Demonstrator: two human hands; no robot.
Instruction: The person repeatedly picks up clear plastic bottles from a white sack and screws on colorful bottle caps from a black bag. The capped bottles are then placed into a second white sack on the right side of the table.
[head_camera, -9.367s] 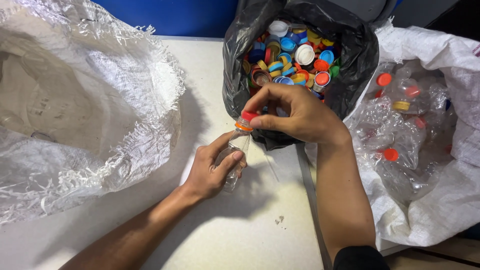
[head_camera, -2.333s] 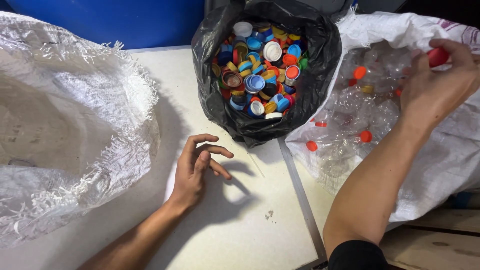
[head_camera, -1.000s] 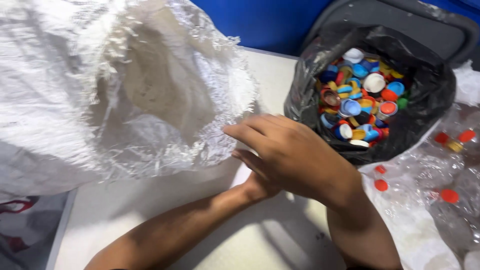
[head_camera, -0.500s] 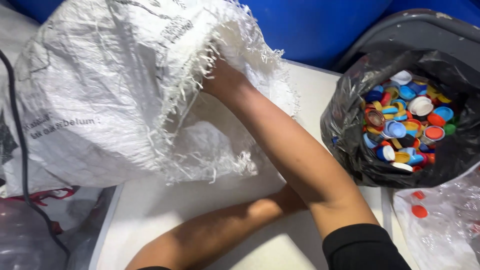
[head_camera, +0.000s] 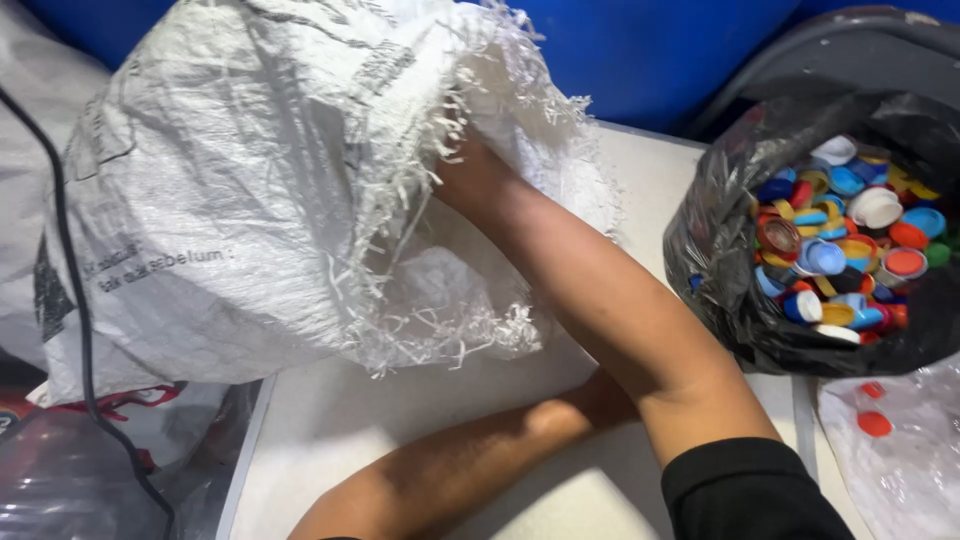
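A large white woven sack (head_camera: 250, 180) with a frayed mouth lies on the left of the white table (head_camera: 400, 410). My right arm stretches across into the sack's opening. Only the wrist end of my right hand (head_camera: 468, 172) shows at the frayed edge; the fingers are hidden inside, so I cannot tell what they hold. My left forearm (head_camera: 470, 470) rests on the table under the right arm, and its hand is covered by that arm. A black plastic bag (head_camera: 730, 290) at the right holds several coloured bottle caps (head_camera: 840, 240).
A clear bag with crushed plastic bottles and red caps (head_camera: 900, 450) sits at the lower right. A blue wall (head_camera: 640, 60) stands behind the table. A black cable (head_camera: 85, 330) hangs down past the table's left edge, over more bagged material.
My right hand came from the bottle bag at the right, crossed over my left hand and went into the white sack. The view swung left with it.
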